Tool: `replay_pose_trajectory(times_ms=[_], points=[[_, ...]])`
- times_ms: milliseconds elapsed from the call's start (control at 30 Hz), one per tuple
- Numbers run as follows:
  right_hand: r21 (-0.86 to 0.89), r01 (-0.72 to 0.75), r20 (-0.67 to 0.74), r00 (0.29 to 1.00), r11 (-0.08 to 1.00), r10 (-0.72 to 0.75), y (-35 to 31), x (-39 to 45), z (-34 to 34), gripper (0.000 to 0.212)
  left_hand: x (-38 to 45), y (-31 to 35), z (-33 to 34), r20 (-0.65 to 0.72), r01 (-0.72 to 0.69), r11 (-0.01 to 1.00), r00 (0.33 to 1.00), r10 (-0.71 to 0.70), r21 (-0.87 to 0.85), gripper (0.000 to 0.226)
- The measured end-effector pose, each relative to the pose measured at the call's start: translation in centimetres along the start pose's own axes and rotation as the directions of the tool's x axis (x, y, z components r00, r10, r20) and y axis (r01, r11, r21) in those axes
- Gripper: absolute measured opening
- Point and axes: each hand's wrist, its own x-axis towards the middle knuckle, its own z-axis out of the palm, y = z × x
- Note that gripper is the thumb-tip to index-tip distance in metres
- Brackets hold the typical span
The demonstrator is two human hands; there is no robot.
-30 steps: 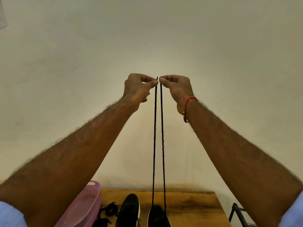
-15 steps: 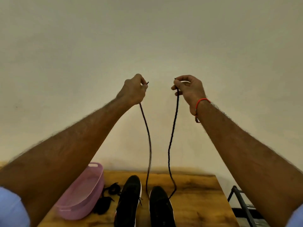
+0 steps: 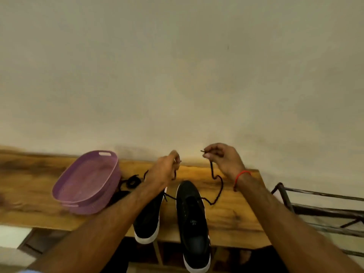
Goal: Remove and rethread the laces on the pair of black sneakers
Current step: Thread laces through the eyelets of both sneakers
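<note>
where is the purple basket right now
In the head view, the purple basket sits on the wooden table, left of the two black sneakers, beside a loose black lace.

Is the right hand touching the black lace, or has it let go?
Touching. The head view shows the right hand pinching the lace near its tip between thumb and fingertips, with the lace hanging slack down to the right sneaker.

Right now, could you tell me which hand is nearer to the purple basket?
Left. The left hand hovers just to the right of the purple basket, pinching a lace end; the right hand is farther right, beyond both sneakers.
</note>
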Motion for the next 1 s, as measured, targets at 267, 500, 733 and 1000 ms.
replay_pose_trajectory(times_ms=[267, 500, 733, 1000], points=[[-0.1, -0.134, 0.084, 0.986, 0.986, 0.142, 10.0, -3.1, 5.7, 0.008, -5.9, -3.9, 7.3, 0.104, 0.232, 0.957, 0.971, -0.216, -0.173, 0.016], [-0.337, 0.005, 0.166, 0.985, 0.941, 0.055, 11.9, -2.1, 7.6, 0.003, -6.5, -2.6, 9.8, 0.194, 0.298, 0.955, 0.936, -0.293, 0.002, 0.059], [-0.432, 0.051, 0.24, 0.969, 0.9, 0.061, 14.0, -1.9, 8.3, 0.003, -5.8, -3.0, 8.4, 0.317, 0.427, 0.878, 0.881, -0.35, -0.217, 0.019], [-0.552, 0.063, 0.24, 0.967, 0.831, 0.086, 13.6, -2.8, 9.2, 0.004, -5.8, -6.0, 9.2, 0.417, 0.526, 0.743, 0.835, -0.359, -0.414, 0.032]])
